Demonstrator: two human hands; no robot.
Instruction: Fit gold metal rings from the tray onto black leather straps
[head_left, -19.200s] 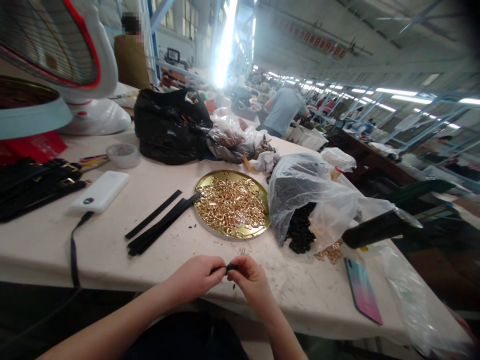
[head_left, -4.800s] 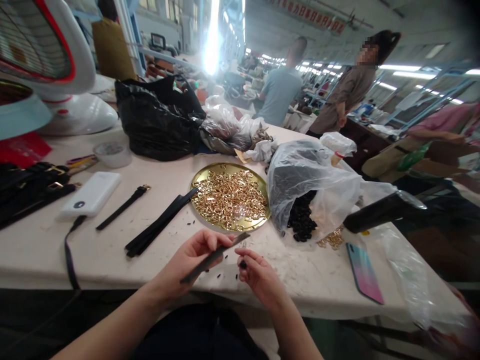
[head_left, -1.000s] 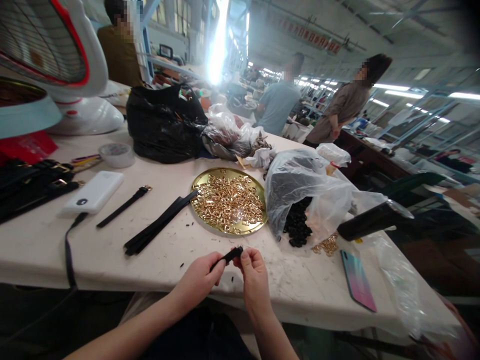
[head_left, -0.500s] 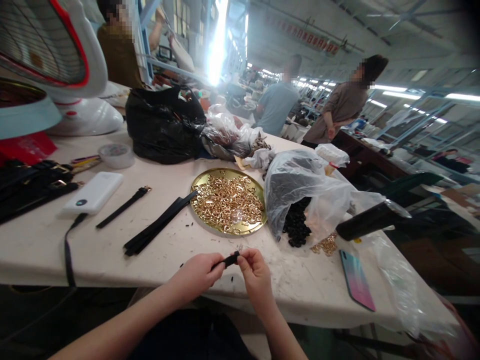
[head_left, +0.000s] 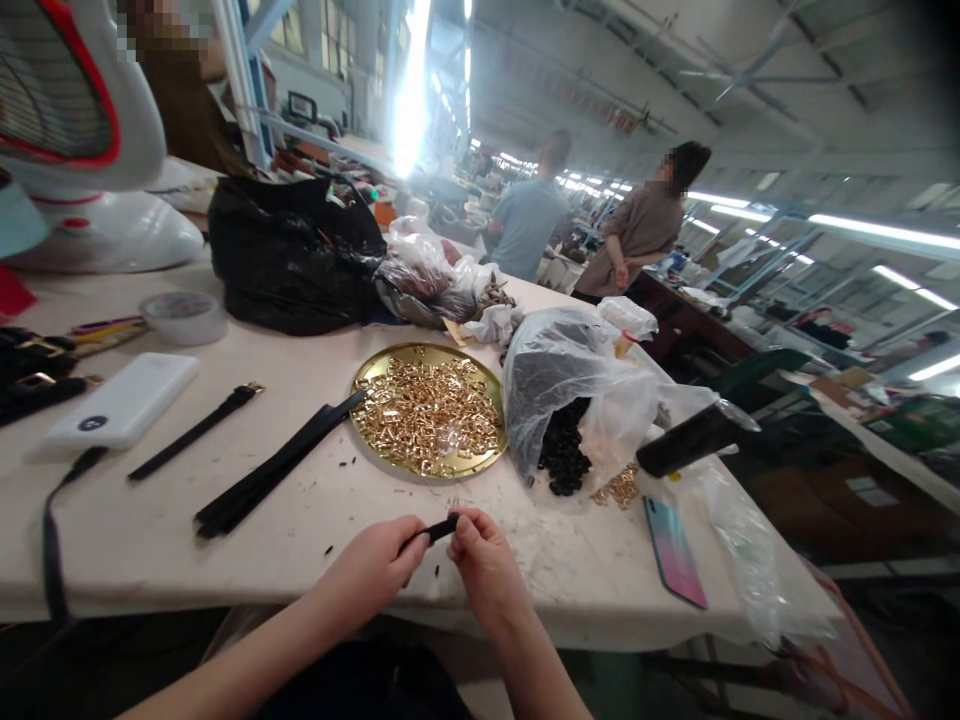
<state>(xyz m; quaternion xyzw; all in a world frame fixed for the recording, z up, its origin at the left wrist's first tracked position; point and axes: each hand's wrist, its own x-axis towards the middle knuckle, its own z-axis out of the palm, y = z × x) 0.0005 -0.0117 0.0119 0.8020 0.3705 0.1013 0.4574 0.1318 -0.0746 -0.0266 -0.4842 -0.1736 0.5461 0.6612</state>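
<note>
Near the table's front edge, my left hand [head_left: 386, 555] is closed on a short black strap [head_left: 439, 530]. The strap's other end is pinched between the thumb and fingers of my right hand [head_left: 484, 560]. Just beyond both hands lies a round gold tray [head_left: 469, 467] heaped with small gold buckles [head_left: 427, 410]. Left of it is a stack of flat black straps [head_left: 277, 465], its far end touching the tray rim. Farther left rests a single black strap with a gold buckle [head_left: 193, 432]. My fingers partly hide the held strap.
A clear plastic bag [head_left: 536, 350] with black pieces [head_left: 564, 450] lies right of the tray, near a phone [head_left: 673, 552]. Behind stands a black bag [head_left: 296, 255]. A white power bank [head_left: 124, 400], tape roll [head_left: 184, 315] and fan [head_left: 97, 225] are left. Two people stand beyond.
The view has shifted, so most of the table's contents appear farther left. Both hands still hold the short black strap.
</note>
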